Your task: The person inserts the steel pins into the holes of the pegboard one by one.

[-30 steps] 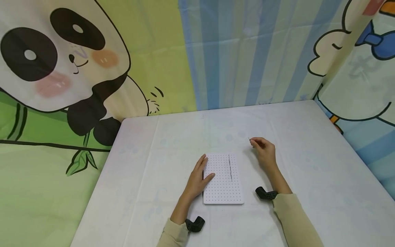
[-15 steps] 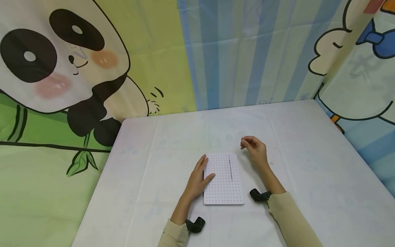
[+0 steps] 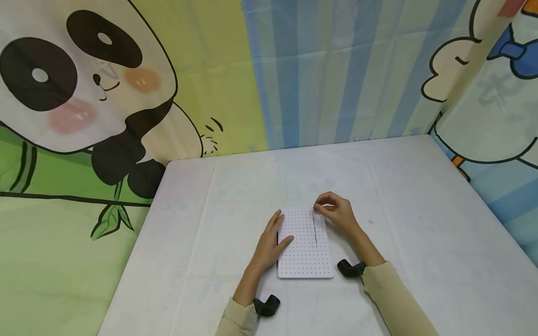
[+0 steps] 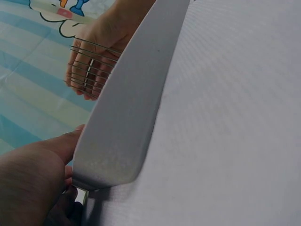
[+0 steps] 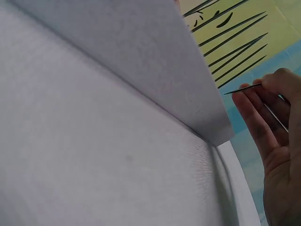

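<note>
A white perforated board [image 3: 298, 262] lies on the table, with a row of thin metal needles [image 3: 315, 229] standing upright in its right part. My left hand [image 3: 267, 243] rests on the board's left edge, thumb over the top, fingers fairly straight along the side. At the far end of the row, my right hand [image 3: 337, 211] pinches a needle [image 5: 242, 89] between thumb and index finger. A second thin needle [image 5: 276, 117] lies against the right palm in the right wrist view. Whether the pinched needle's tip touches the board is hidden.
A white cloth covers the table [image 3: 227, 196]. Printed curtains [image 3: 315, 74] with a panda and stripes hang behind and beside it. A black wrist device [image 3: 266, 305] sits at the left cuff, and another wrist device [image 3: 350, 268] at the right.
My right hand has moved left and toward me, from beyond the board's right side to the far end of the needle row, still pinching the needle. My left hand and the board stay put.
</note>
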Available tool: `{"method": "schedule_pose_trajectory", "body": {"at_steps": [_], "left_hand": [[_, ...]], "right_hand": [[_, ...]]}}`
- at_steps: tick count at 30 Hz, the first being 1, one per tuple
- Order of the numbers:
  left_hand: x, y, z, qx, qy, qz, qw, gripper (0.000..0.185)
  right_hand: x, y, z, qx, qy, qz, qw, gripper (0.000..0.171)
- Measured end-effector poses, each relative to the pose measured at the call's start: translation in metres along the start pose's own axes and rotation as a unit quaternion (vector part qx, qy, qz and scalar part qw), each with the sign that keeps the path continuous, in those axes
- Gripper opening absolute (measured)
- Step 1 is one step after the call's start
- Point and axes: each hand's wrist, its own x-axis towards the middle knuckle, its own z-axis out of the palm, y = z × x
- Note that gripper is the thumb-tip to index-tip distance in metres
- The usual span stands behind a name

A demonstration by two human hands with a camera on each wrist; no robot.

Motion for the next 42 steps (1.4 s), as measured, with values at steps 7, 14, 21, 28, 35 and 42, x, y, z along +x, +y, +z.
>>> {"method": "schedule_pose_trajectory", "body": {"at_steps": [7, 14, 21, 28, 35, 42], "left_hand": [[0.000, 0.000, -0.001, -0.003, -0.004, -0.003, 1.0000, 0.069], [-0.001, -0.001, -0.001, -0.002, -0.003, -0.007, 1.0000, 0.068], [-0.001, -0.001, -0.001, -0.001, 0.000, -0.004, 1.0000, 0.068], [0.000, 0.000, 0.001, 0.000, -0.005, -0.004, 1.0000, 0.068], [0.001, 0.000, 0.000, 0.006, -0.002, 0.004, 1.0000, 0.067], [0.000, 0.000, 0.000, 0.002, 0.003, 0.001, 1.0000, 0.068]], "right_hand": [[-0.001, -0.001, 0.003, -0.053, -0.028, -0.010, 0.998, 0.012], [-0.003, 0.031, 0.006, -0.072, -0.037, -0.026, 0.996, 0.013], [-0.001, 0.035, 0.003, -0.098, -0.053, -0.047, 0.993, 0.011], [-0.001, 0.033, 0.001, -0.137, -0.065, -0.069, 0.986, 0.010], [-0.002, 0.038, 0.001, -0.136, -0.064, -0.079, 0.985, 0.009], [-0.003, 0.038, 0.000, -0.137, -0.064, -0.063, 0.986, 0.011]]}}
